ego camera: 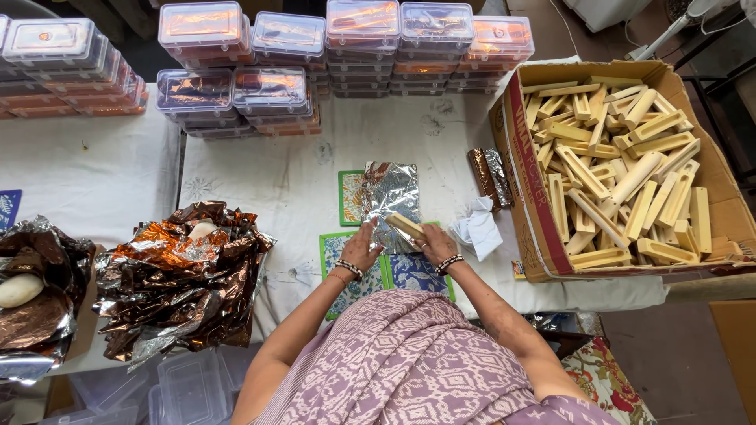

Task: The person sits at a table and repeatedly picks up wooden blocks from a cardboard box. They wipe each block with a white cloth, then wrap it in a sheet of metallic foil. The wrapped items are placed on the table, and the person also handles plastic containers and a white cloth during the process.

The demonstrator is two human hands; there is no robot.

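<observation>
Cardboard box of pale yellow bars, 3 o'clock of hands. Crinkled silver foil sheet mid-table, pale yellow bar on its near edge. Left hand fingers spread, touching foil; right hand fingers closed on bar. Best: keep bar square, foil taut.

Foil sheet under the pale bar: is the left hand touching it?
Touching. The head view shows the left hand with its fingers pressed on the foil sheet's lower edge, beside the bar.
</observation>
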